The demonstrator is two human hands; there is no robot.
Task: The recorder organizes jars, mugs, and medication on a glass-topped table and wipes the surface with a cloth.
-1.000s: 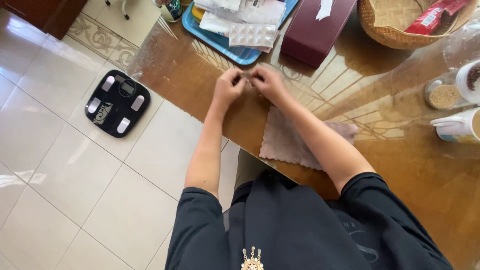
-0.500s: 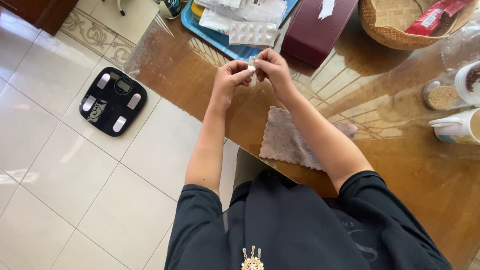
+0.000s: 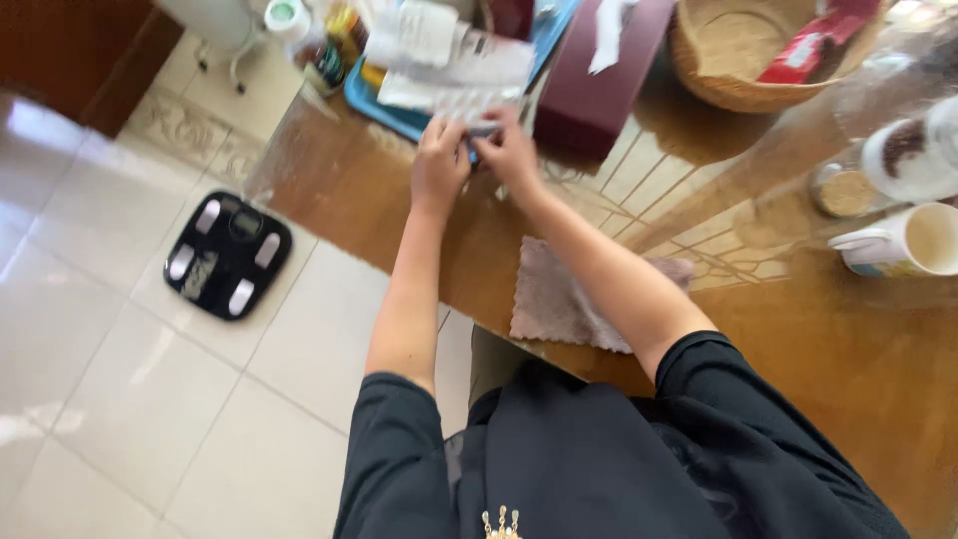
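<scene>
Both hands were stretched out to the near edge of the blue tray [image 3: 384, 108], the left hand [image 3: 439, 165] and the right hand [image 3: 511, 150] side by side with fingers curled onto a blister pack of pills [image 3: 469, 105]; whether either grip was actually closed on it could not be told through the blur. Just beyond the right hand stood the maroon box [image 3: 589, 95], and nearer the body lay the brownish cloth [image 3: 564, 304] on the glossy tabletop [image 3: 798, 339].
</scene>
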